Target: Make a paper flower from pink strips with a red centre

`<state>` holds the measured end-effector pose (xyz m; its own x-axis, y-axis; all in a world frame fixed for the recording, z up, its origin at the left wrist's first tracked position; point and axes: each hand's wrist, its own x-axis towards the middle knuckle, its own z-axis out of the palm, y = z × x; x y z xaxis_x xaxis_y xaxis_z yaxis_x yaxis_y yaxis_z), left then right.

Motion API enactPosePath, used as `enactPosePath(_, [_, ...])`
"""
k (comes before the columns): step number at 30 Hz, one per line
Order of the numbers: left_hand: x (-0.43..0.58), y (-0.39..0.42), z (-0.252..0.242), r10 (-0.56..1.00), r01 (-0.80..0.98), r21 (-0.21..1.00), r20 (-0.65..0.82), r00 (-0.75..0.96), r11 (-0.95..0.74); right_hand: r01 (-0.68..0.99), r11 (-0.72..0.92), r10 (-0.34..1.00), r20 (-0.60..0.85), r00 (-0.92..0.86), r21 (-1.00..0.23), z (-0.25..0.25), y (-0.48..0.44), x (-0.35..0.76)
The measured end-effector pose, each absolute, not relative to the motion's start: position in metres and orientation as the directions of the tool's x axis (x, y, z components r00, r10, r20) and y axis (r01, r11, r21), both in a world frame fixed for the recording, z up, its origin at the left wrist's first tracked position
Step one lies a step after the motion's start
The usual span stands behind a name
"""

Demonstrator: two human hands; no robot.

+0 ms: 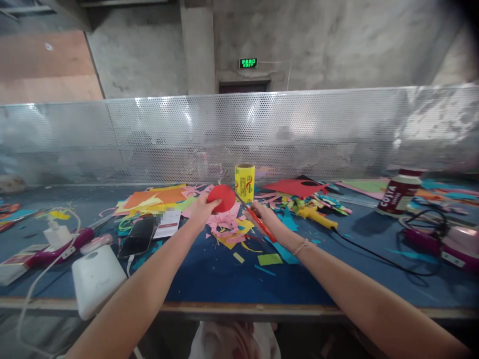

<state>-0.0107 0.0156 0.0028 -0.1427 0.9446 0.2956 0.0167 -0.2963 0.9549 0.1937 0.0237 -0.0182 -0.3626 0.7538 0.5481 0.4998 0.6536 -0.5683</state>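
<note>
My left hand point(204, 208) is closed, pinching a round red paper piece point(223, 197) above the blue table. My right hand point(264, 218) is closed round red-handled scissors point(258, 222), whose blades point up at the right edge of the red piece. Below both hands lies a heap of pink and yellow paper scraps point(226, 229). A yellow tape roll point(244, 182) stands upright just behind the red piece.
A black phone point(137, 238) and a white box point(98, 279) with cables lie left. A yellow glue gun point(316, 216) with black cord, coloured paper sheets point(295, 187) and a brown bottle point(399, 192) lie right. A perforated metal screen point(337, 129) backs the table.
</note>
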Motion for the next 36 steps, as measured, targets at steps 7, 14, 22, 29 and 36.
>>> enactPosePath(7, [-0.008,0.013,0.002,0.946,-0.113,0.944,0.293,-0.135,-0.309,0.520,0.618,0.784,0.512,-0.352,-0.590,-0.011,0.022,0.199])
enactPosePath(14, [-0.003,0.011,0.001,0.931,0.102,0.935,0.350,-0.103,-0.341,0.428,0.518,0.848,0.378,-0.372,-0.741,-0.022,0.026,0.197])
enactPosePath(22, [-0.002,0.012,0.000,0.953,-0.074,0.954,0.280,-0.116,-0.289,0.494,0.593,0.804,0.499,-0.323,-0.636,-0.015,0.025,0.196])
enactPosePath(29, [-0.009,0.020,-0.004,0.926,-0.095,0.936,0.313,-0.208,-0.338,0.467,0.525,0.851,0.447,-0.276,-0.712,-0.017,0.023,0.195])
enactPosePath(36, [-0.006,0.018,-0.001,0.923,-0.260,0.897,0.298,-0.246,-0.358,0.355,0.484,0.871,0.404,-0.279,-0.800,-0.020,0.025,0.197])
